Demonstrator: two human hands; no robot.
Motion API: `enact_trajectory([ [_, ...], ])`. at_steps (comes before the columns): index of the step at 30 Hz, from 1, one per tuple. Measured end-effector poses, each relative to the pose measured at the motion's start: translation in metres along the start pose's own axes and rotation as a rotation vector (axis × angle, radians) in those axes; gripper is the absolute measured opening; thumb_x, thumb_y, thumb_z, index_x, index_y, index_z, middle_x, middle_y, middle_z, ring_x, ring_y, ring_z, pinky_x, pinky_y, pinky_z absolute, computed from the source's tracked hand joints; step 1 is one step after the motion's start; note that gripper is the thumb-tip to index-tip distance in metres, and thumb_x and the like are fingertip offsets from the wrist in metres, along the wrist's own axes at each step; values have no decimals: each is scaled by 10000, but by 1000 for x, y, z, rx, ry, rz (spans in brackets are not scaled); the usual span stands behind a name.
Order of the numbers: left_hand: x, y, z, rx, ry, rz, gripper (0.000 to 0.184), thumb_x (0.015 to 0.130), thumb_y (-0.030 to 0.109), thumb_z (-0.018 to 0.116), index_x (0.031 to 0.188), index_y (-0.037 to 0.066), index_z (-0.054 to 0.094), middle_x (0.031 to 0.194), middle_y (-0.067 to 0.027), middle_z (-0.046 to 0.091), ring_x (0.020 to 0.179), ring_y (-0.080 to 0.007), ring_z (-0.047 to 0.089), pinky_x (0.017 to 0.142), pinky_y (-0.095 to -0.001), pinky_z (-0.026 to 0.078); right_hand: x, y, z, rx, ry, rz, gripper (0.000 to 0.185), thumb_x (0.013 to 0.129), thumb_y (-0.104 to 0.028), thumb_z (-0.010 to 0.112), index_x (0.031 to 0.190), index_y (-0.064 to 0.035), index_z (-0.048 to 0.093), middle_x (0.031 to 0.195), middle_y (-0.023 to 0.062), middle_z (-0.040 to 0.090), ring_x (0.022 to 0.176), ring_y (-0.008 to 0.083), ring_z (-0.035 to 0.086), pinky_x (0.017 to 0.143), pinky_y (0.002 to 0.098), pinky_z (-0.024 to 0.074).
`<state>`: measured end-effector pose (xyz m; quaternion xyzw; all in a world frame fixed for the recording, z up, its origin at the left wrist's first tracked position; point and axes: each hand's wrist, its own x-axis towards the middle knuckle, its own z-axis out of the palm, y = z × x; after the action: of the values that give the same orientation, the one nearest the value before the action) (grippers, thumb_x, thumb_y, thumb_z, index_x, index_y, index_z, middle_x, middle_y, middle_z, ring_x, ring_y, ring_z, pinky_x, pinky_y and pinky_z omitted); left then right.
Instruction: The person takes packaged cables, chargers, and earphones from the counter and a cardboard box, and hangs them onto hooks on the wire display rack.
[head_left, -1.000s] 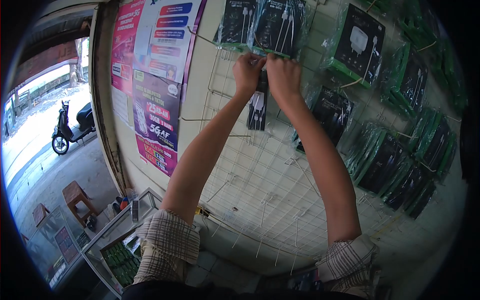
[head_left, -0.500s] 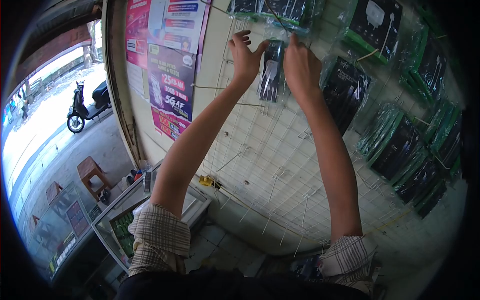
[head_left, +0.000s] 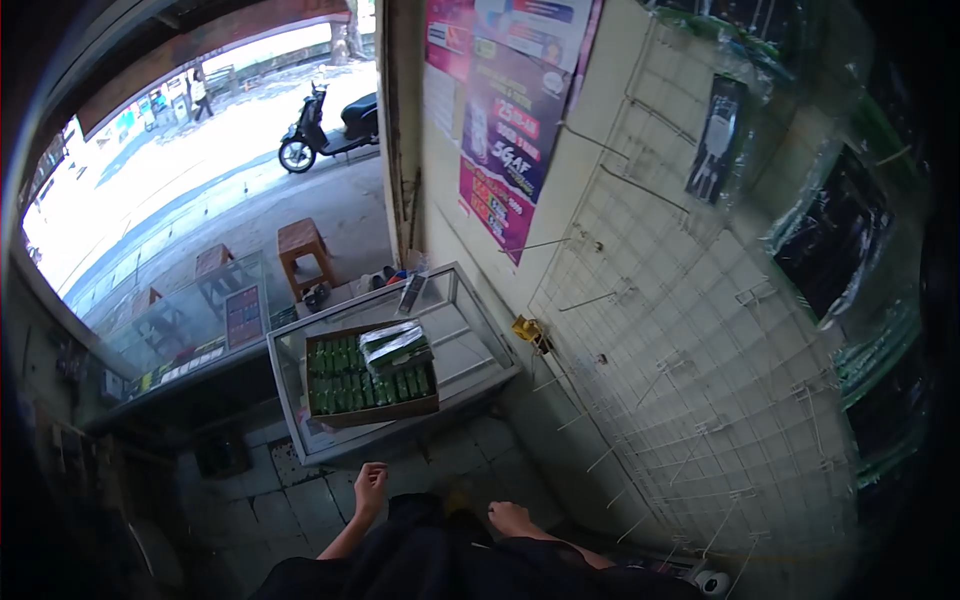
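Observation:
My left hand [head_left: 370,487] hangs low in front of my body, its fingers loosely bent and nothing seen in them. Lower right of it, my right hand [head_left: 511,517] is curled closed near my waist; no object shows in it. Ahead of both hands, a cardboard box [head_left: 375,417] full of green-edged packets stands on a glass display case [head_left: 470,340]. On top of those packets lies a shiny plastic-wrapped package [head_left: 396,345]. A narrow dark packet [head_left: 717,140] with a pale charger picture hangs on the wire wall rack [head_left: 640,330], away from my hands.
Long metal hooks stick out of the rack on the right. More wrapped packages [head_left: 835,235] hang at far right. A second glass case [head_left: 190,320] stands left, with a brown stool [head_left: 305,252] behind. Outside, a scooter [head_left: 330,130] is parked by the doorway.
Both hands have come down from the hanging charger packet to waist height, leaving it on the rack. My view has swung left and down, bringing the box on the glass case fully into sight.

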<state>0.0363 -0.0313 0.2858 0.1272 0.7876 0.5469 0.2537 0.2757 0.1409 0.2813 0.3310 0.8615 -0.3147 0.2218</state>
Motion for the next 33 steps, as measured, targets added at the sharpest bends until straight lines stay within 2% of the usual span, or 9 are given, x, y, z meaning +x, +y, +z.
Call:
enact_trajectory([
  [3,-60,-83,-69,136,177,-170,139,841,67,502,947,12,572,843,-89,610,778,-159,605,713,-288,479,1,99,63,-138,-380,252,290,811,-195,480,1036,-76,619,1102,165,576,1042,318,544,840,442,449],
  [6,-88,-123,-94,246,320,-331,132,839,60,496,934,13,574,844,-96,613,774,-171,612,701,-295,483,0,128,66,-97,-406,571,317,809,-200,493,1089,-98,602,1173,154,537,1079,305,521,881,408,438],
  [8,-98,-132,-95,275,362,-349,120,837,57,496,920,18,574,846,-99,611,771,-172,613,688,-294,483,25,142,73,9,-436,504,309,815,-220,499,1081,-103,602,1147,147,553,1063,310,525,866,410,445],
  [12,-42,-112,-54,153,303,-171,95,835,24,500,901,21,568,853,-88,581,760,-172,604,672,-281,481,70,74,21,61,-35,161,243,814,-194,540,1006,-72,624,887,138,646,866,294,612,780,380,481],
  [15,30,-75,-22,69,281,68,92,832,-2,507,903,14,564,843,-93,556,747,-192,592,664,-282,478,152,42,5,368,237,-8,212,815,-161,558,973,-33,617,776,114,647,707,220,635,665,329,491],
  [19,135,-13,7,-43,313,198,213,838,42,519,1049,17,530,995,-117,509,883,-216,556,749,-301,464,232,-57,-76,415,626,-248,222,853,-203,522,973,-31,596,891,122,550,775,253,561,729,332,455],
  [24,237,-12,33,80,318,154,500,841,154,559,1267,-17,361,1150,-175,458,1010,-239,523,850,-335,433,318,-120,-123,365,736,-186,446,884,-275,473,1219,17,441,1218,191,463,1146,323,406,963,386,326],
  [25,246,-13,38,-73,312,104,497,808,167,596,1239,-5,419,1117,-162,477,983,-272,496,862,-348,401,326,-126,-125,360,724,-174,446,884,-275,473,1219,17,441,1218,191,463,1146,323,406,963,386,326],
  [33,253,-21,43,-39,236,118,421,814,258,603,1117,-15,501,1015,-137,549,760,-243,514,741,-346,425,332,-142,-130,526,667,-188,337,868,-222,496,1134,-18,529,1159,151,520,1086,287,476,921,367,370],
])
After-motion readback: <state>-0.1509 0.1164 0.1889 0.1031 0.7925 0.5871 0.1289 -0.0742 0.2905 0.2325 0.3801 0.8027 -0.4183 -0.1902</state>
